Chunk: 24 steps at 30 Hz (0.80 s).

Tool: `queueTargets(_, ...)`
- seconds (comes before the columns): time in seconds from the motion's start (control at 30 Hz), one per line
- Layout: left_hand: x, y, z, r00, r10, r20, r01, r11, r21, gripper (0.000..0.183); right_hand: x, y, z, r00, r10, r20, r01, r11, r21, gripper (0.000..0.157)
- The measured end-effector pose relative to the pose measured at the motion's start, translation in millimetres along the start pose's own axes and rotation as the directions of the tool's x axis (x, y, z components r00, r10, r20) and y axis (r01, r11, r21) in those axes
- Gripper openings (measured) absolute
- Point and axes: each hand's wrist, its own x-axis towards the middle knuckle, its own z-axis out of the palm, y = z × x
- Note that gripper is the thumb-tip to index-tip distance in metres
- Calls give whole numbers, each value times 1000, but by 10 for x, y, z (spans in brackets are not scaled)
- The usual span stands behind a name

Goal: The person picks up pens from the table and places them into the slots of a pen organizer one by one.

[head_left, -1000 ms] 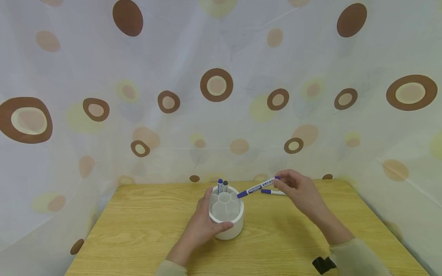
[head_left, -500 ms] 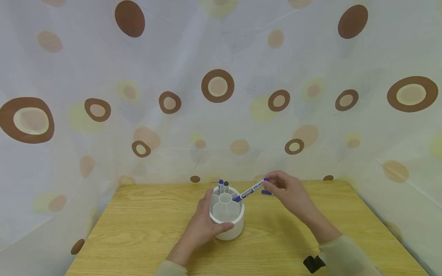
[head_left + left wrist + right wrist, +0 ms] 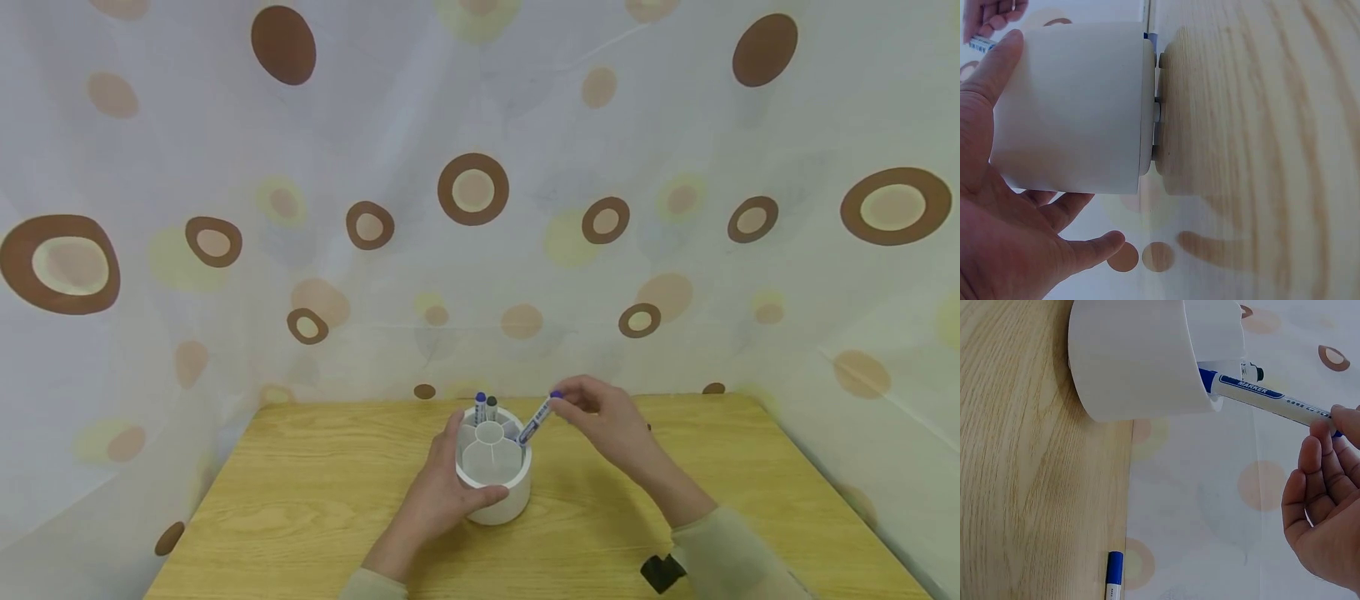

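Note:
A round white pen holder (image 3: 498, 502) with several compartments stands on the table. My left hand (image 3: 437, 492) grips its left side, thumb across the front and fingers round the back; the left wrist view shows this hand (image 3: 1016, 212) against the smooth wall. Between thumb and fingertips my right hand (image 3: 611, 421) pinches one end of a white marker (image 3: 1266, 397) with blue ends. The marker slants, its lower blue end inside the holder's right rim. A blue-capped marker (image 3: 480, 408) and a black-capped marker (image 3: 492, 407) stand in the rear compartments.
Another blue-capped marker (image 3: 1114, 575) lies on the wooden table (image 3: 315, 483), mostly hidden by my right hand in the head view. A patterned sheet (image 3: 525, 267) hangs behind the table. A black object (image 3: 663, 573) is beside my right sleeve.
My right hand has moved left with the marker, tilting it steeper and lowering its blue end into the holder. My left hand has kept its grip on the holder.

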Motion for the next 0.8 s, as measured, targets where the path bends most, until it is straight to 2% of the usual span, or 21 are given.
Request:
queueTargets(0.47,-9,4,2,1000,-2,5,2,1000,-3,131,62,13,183,1000,11,27,-12,1000,23,23)
queueTargets(0.8,-15,4,-2,1000,1,3,-1,1000,-4,131,86,23,285,998,-15,57,13,1000,23,24)
